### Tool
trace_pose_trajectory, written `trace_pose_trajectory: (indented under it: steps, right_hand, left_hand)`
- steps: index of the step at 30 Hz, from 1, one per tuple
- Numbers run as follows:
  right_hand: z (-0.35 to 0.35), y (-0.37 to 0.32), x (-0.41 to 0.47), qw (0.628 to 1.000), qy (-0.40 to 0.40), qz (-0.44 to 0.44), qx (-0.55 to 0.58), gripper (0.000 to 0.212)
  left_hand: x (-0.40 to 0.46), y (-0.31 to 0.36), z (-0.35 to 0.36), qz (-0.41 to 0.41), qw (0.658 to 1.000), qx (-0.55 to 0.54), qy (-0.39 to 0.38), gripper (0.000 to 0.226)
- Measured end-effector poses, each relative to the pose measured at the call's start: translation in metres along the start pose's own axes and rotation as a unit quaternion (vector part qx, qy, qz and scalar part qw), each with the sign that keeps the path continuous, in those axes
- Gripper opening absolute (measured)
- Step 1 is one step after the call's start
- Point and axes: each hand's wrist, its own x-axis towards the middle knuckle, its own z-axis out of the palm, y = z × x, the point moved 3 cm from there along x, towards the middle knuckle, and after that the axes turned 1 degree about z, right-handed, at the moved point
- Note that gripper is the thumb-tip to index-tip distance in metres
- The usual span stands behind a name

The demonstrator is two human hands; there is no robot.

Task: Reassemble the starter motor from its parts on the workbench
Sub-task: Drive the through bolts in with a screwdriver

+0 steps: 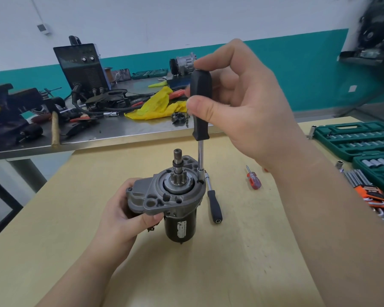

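Note:
The starter motor (171, 196) stands upright on the wooden workbench (242, 251), its grey nose housing and pinion shaft up and its black body below. My left hand (124, 216) grips its left side, thumb under the housing flange. My right hand (242, 103) pinches the black handle of a socket driver (200, 103) between thumb and fingers. The driver stands vertical, and its chrome shaft and socket tip sit on a bolt at the right rim of the housing.
A black-handled ratchet (214, 204) lies just right of the motor, and beyond it a small red screwdriver (253, 179). Green socket-set cases (359, 140) and an orange hex-key set (372, 196) fill the right edge. The steel bench (120, 131) behind holds a welder, yellow rag and clutter.

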Motion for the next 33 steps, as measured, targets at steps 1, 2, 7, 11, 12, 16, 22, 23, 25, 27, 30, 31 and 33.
trace_pose_trajectory:
  steps: [1,2,7,11,12,16,22,23,25,27,30,31,33]
  right_hand:
    - [0.001,-0.001,-0.001,1.0,-0.019,0.006,0.022,0.033]
    - [0.001,-0.001,-0.001,0.999,-0.032,0.014,0.037,0.033]
    - [-0.002,0.0,-0.003,0.984,0.072,-0.008,-0.164,0.033]
    - [0.002,0.001,-0.003,0.97,0.115,-0.02,-0.215,0.028]
    - [0.001,0.002,-0.001,0.983,0.093,-0.005,-0.157,0.027]
    - [-0.007,0.005,-0.001,0.996,-0.012,0.039,0.076,0.025]
    - [-0.008,0.001,-0.001,1.0,0.014,0.008,-0.007,0.035]
    - [-0.005,0.002,-0.001,0.997,0.047,-0.002,-0.065,0.036]
    - [0.0,0.002,-0.002,0.984,0.108,-0.018,-0.142,0.035]
    - [0.001,0.003,-0.002,0.981,0.12,-0.023,-0.148,0.034]
    - [-0.003,0.01,0.001,0.999,0.035,0.019,0.031,0.025]
    - [-0.004,0.012,0.001,0.995,-0.001,0.036,0.095,0.024]
    - [-0.007,0.014,-0.001,0.984,-0.056,0.053,0.163,0.03]
  left_hand:
    - [0.0,0.0,0.0,0.0,1.0,0.0,0.0,0.075]
    - [0.0,0.0,0.0,0.0,1.0,0.0,-0.001,0.074]
    - [0.0,0.001,0.001,0.001,1.0,0.003,0.004,0.075]
    - [0.0,0.002,0.002,0.0,1.0,0.001,0.002,0.073]
    - [0.0,0.002,0.003,0.0,1.0,0.001,0.002,0.073]
    - [-0.001,0.003,0.003,-0.003,1.0,-0.004,0.003,0.072]
    - [0.0,0.001,0.003,-0.006,1.0,0.0,0.006,0.075]
    - [0.0,0.0,0.003,-0.006,1.0,-0.001,0.005,0.075]
    - [0.0,0.0,0.003,-0.008,1.0,-0.001,0.005,0.075]
    - [0.0,0.0,0.002,-0.01,1.0,0.002,0.005,0.075]
    - [0.0,-0.001,0.001,-0.01,1.0,-0.001,0.006,0.076]
    - [0.0,-0.001,0.0,-0.01,1.0,-0.003,0.005,0.076]
    - [0.0,-0.002,0.0,-0.011,1.0,-0.006,0.006,0.075]
